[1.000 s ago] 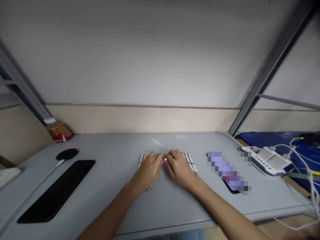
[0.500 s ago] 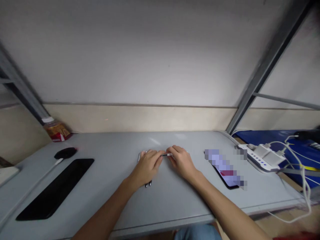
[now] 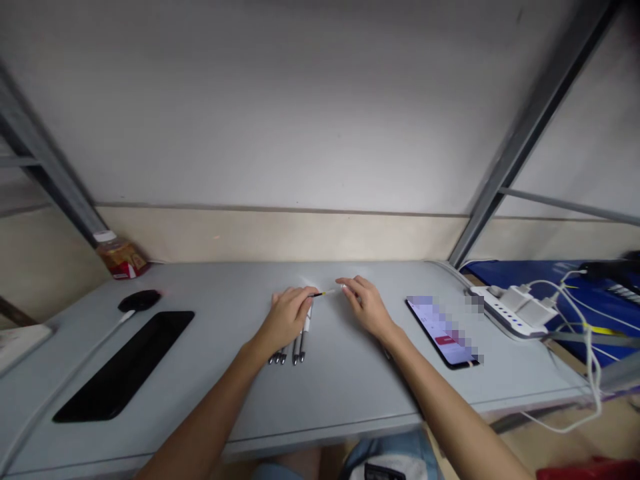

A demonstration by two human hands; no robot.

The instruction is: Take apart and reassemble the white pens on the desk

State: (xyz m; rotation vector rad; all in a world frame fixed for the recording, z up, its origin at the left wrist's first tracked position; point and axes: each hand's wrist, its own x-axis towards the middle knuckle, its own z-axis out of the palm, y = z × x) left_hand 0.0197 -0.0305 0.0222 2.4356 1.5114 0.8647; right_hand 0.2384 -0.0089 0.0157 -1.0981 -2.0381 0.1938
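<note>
On the grey desk [image 3: 330, 387], my left hand [image 3: 287, 319] is closed in a pinch on a thin dark pen piece [image 3: 320, 293] whose yellowish tip points right. My right hand [image 3: 369, 307] is just right of it, its fingertips pinched on a small white pen piece [image 3: 343, 287]. A small gap separates the two pieces. Several white pens with metal tips [image 3: 295, 348] lie side by side under and behind my left hand, partly hidden by it.
A lit phone [image 3: 443, 330] lies right of my right hand, and a white power strip [image 3: 510, 310] with plugs and cables sits beyond it. At the left are a black pad [image 3: 125, 363], a dark mouse [image 3: 139, 300] and a bottle [image 3: 120, 257] by the wall.
My hands lay together over the row of pens; now they have drawn apart, each pinching one end of a pen. More pens show behind my left hand.
</note>
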